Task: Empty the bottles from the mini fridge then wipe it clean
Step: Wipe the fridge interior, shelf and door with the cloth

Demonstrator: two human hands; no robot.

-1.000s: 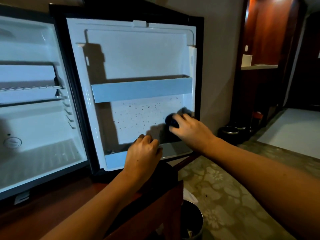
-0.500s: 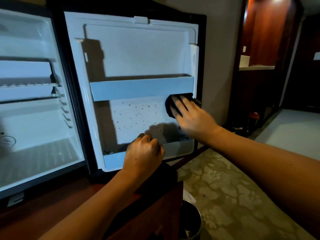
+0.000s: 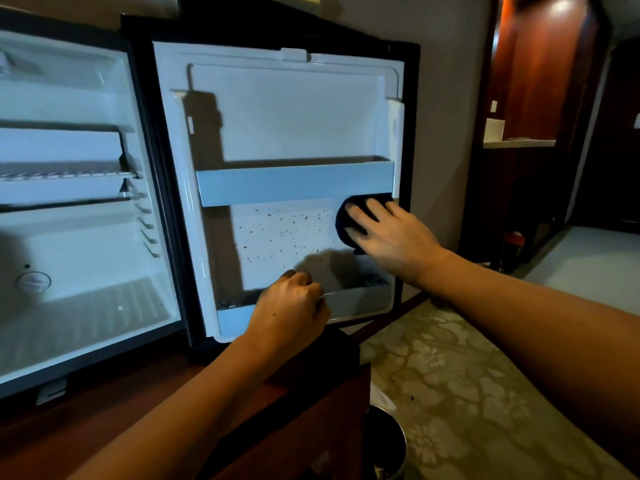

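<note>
The mini fridge point(image 3: 79, 237) stands open on a wooden cabinet, its white inside showing no bottles. Its door point(image 3: 287, 112) is swung wide, the inner panel facing me. Dark specks dot the lower door panel point(image 3: 277, 233). My right hand point(image 3: 391, 230) presses a dark cloth point(image 3: 344, 220) flat against that panel, just under the right end of the upper door shelf point(image 3: 294, 183). My left hand point(image 3: 294, 306) is curled over the rim of the lower door shelf point(image 3: 360, 299), gripping it.
A wire rack point(image 3: 65, 174) and a thermostat dial point(image 3: 34, 282) sit inside the fridge. Below the cabinet edge stands a dark bin point(image 3: 384, 441) on patterned carpet point(image 3: 467, 382). A dark wooden doorway point(image 3: 540, 98) is at the right.
My right hand has slid the dark cloth up the lower door panel, from near the lower shelf to just under the upper shelf. My left hand stays on the lower shelf rim.
</note>
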